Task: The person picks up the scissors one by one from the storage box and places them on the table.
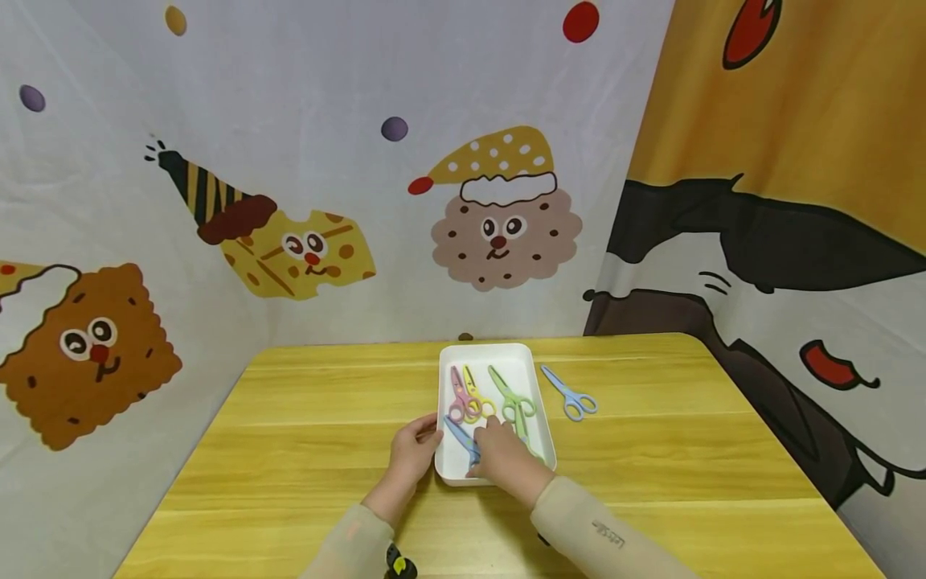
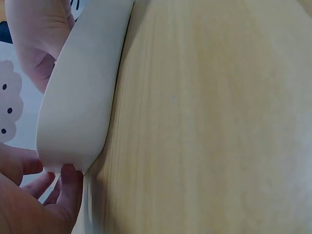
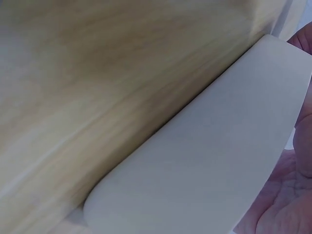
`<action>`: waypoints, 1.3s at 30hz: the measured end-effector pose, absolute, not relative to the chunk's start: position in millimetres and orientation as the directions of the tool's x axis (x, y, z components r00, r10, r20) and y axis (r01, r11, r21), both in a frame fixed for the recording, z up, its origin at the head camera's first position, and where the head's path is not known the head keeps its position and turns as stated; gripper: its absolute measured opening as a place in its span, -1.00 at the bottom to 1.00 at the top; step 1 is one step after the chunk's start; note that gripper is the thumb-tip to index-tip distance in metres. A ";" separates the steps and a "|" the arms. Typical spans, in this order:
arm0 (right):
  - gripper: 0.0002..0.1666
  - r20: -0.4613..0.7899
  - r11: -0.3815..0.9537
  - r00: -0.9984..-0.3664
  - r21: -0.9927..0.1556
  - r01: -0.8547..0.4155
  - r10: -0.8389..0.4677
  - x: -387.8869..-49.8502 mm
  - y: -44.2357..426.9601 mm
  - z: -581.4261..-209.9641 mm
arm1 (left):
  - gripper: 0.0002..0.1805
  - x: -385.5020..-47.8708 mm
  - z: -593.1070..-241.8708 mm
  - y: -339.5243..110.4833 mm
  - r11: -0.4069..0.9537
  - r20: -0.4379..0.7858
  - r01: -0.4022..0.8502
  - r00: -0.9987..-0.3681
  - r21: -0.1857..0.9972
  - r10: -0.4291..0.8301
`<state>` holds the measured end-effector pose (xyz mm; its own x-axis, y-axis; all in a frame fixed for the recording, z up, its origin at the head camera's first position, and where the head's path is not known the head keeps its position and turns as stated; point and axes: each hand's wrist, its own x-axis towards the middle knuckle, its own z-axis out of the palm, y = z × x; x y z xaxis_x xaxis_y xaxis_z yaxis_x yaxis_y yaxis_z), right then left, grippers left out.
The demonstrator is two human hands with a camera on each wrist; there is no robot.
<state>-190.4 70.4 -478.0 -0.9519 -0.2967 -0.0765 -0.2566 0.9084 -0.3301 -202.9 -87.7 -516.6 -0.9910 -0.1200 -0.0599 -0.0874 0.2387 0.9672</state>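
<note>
A white tray [image 1: 452, 354] holds several pairs of children's scissors. My left hand [image 1: 414, 450] holds the tray's left side, its fingertips [image 2: 71, 171] against the outer wall. Inside the near end, my right hand [image 1: 502, 454] reaches palm down over blue scissors [image 1: 460, 437]; finger and thumb pinch them, and their handles are hidden. Pink scissors [image 1: 459, 394] and yellow scissors [image 1: 478, 400] lie overlapping on the far left side. Green scissors [image 1: 510, 392] lie at the right, above a second green pair [image 1: 522, 426] partly under the right hand.
Another pair of blue scissors [image 1: 569, 393] lies on the wooden table [image 1: 304, 450], just right of the tray. A white cloth [image 1: 325, 104] printed with cartoon figures hangs behind the table's back edge. A small dark object [image 1: 400, 564] shows by the left sleeve.
</note>
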 end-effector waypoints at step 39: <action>-0.50 -0.040 0.899 -0.947 -0.330 -0.288 -0.319 -193.6 85.7 -478.4 | -0.64 -203.6 -517.1 -87.9 0.259 -0.071 -0.101 -0.990 0.961 -0.122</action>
<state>-193.6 85.7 -478.4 -0.9471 -0.3185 -0.0395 -0.2885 0.8987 -0.3302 -203.6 -87.9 -517.1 -0.9900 -0.1223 -0.0709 -0.1008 0.2589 0.9606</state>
